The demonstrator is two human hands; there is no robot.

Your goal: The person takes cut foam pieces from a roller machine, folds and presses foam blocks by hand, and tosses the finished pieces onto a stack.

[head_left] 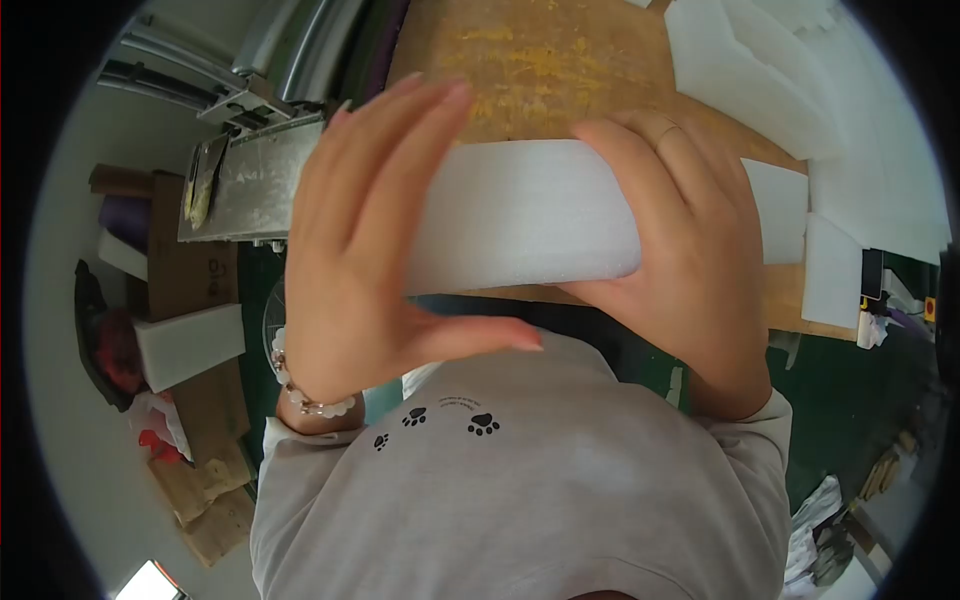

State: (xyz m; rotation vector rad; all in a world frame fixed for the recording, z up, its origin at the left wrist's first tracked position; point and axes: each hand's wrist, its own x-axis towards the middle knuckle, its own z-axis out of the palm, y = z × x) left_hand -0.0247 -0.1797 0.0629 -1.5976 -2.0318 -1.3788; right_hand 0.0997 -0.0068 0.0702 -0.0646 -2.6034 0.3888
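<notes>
A white foam block [530, 210] lies crosswise in front of my chest, over the near edge of the wooden table. My right hand [690, 220] is wrapped round its right part, fingers over the far side and thumb under the near edge. At the block's left end is my left hand [360, 240], its fingers stretched up and its thumb held apart, pointing right. Whether those fingers touch the block I cannot tell; they hide its left end. Another white foam piece [778, 210] shows just right of my right hand.
The wooden table [540, 60] extends ahead, with large white foam sheets [760, 75] at its right. A machine with metal rollers [310, 50] stands at the left, scissors [205, 180] on its metal ledge. Cardboard [205, 465] and a white foam block lie at the lower left.
</notes>
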